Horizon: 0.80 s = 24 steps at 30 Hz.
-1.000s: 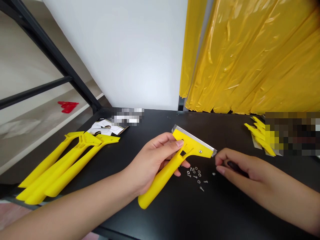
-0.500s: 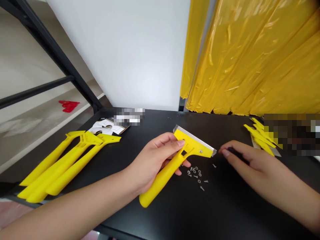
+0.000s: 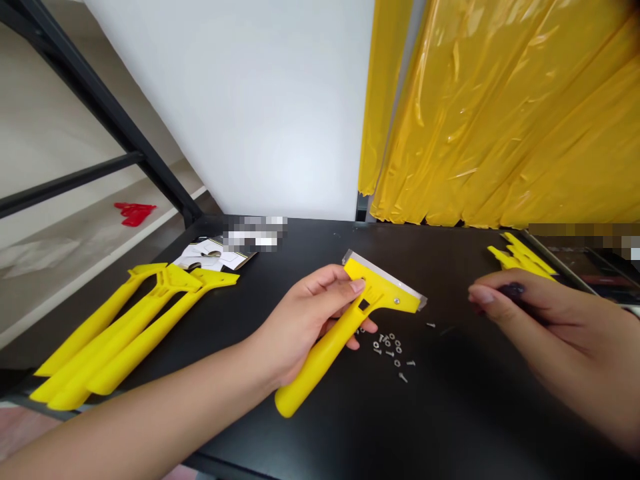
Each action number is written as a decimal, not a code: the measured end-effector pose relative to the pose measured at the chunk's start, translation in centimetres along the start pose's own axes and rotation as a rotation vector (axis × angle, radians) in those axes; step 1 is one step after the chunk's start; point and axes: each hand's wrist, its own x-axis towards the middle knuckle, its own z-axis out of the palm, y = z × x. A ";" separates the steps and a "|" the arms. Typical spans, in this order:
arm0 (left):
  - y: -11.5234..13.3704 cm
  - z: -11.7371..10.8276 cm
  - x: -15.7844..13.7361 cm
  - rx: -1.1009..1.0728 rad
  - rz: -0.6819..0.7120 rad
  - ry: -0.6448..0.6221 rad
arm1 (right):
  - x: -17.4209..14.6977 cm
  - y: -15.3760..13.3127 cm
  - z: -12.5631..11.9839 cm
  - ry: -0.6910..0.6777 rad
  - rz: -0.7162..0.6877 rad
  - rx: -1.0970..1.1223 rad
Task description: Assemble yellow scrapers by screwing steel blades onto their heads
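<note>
My left hand point(image 3: 325, 307) is wrapped round a yellow scraper point(image 3: 320, 360), thumb pressed on its head near the blade end. A metal blade strip point(image 3: 385, 273) runs along the scraper's upper edge, and one screw point(image 3: 397, 301) shows in the head. To the right, apart from the scraper, my right hand point(image 3: 530, 320) is closed on a small dark object point(image 3: 513, 291); mostly hidden by the fingers, its kind cannot be made out. Below the scraper head, several small screws and nuts point(image 3: 391, 347) lie loose on the black table point(image 3: 450, 413).
Several yellow scraper handles point(image 3: 130, 327) lie at the left edge. Behind them is white printed packaging point(image 3: 200, 255). Yellow plastic pieces point(image 3: 520, 257) rest at the right rear. A white panel point(image 3: 250, 113) and yellow sheeting point(image 3: 500, 120) stand behind the table. A black frame bar point(image 3: 100, 93) rises at left.
My right hand has drawn back to the right, away from the blade's end, and more of the dark object shows. My left hand keeps its hold on the scraper.
</note>
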 end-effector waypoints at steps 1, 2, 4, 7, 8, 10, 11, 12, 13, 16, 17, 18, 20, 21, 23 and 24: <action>0.0 0.0 0.0 0.003 0.000 0.002 | 0.1 -0.2 0.0 -0.028 -0.007 -0.019; 0.0 0.0 0.0 0.007 -0.001 0.003 | 0.3 -0.4 0.0 -0.053 -0.014 -0.039; 0.0 0.0 0.0 0.012 -0.004 0.003 | 0.5 -0.7 -0.1 -0.057 -0.014 -0.069; 0.0 0.0 0.0 0.012 -0.006 0.002 | 0.7 -0.8 -0.2 -0.030 -0.026 -0.078; 0.0 0.0 0.0 0.012 -0.006 0.001 | 0.7 -0.8 -0.2 -0.027 -0.027 -0.079; 0.0 0.1 -0.1 0.012 -0.004 -0.001 | 0.7 -0.9 -0.2 -0.025 -0.016 -0.077; 0.0 0.1 -0.1 0.011 -0.003 -0.003 | 0.7 -1.0 -0.2 -0.024 -0.010 -0.076; 0.0 0.1 -0.1 0.011 -0.004 -0.003 | 0.7 -1.1 -0.2 -0.031 -0.009 -0.073; 0.1 0.2 -0.1 0.010 -0.004 -0.001 | 0.7 -1.1 -0.2 -0.037 -0.006 -0.069; 0.1 0.2 -0.2 0.007 -0.008 0.003 | 0.8 -1.2 -0.2 -0.050 -0.005 -0.067; 0.1 0.2 -0.1 0.005 -0.010 0.002 | 0.8 -1.1 -0.1 -0.048 -0.005 -0.071; 0.1 0.1 -0.1 0.002 -0.012 0.001 | 0.8 -1.0 -0.1 -0.047 -0.002 -0.077; 0.1 0.1 -0.1 -0.001 -0.016 -0.001 | 0.7 -0.7 -0.1 -0.042 -0.004 -0.087; 0.1 0.1 -0.1 -0.003 -0.017 0.000 | 0.7 -0.6 -0.1 -0.041 -0.006 -0.087; 0.0 0.1 0.0 -0.003 -0.019 0.004 | 0.7 -0.6 -0.1 -0.053 -0.016 -0.079; 0.0 0.1 0.0 -0.003 -0.018 0.005 | 0.6 -0.6 -0.1 -0.061 -0.018 -0.073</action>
